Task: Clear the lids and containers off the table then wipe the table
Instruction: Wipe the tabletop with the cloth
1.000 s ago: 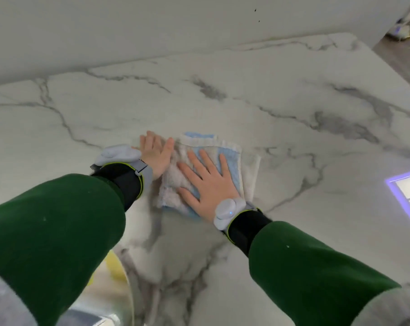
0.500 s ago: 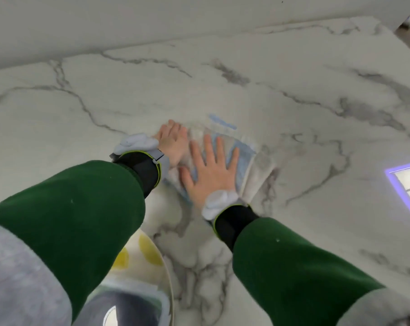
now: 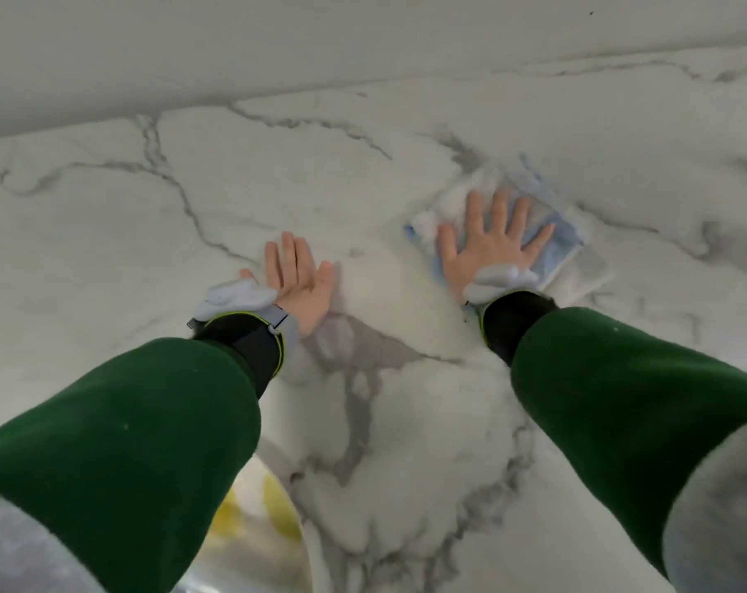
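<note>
A right hand (image 3: 489, 246), fingers spread, presses flat on a fluffy white-and-blue cloth (image 3: 547, 233) at centre right of a grey-veined marble table (image 3: 363, 173); the left hand (image 3: 299, 280) rests flat, fingers together, at centre.

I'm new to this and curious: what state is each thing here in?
Cloth: spread flat on the marble table.
Right hand: open, fingers splayed, pressing on the cloth.
Left hand: open, fingers straight, off the cloth, at bare marble.
</note>
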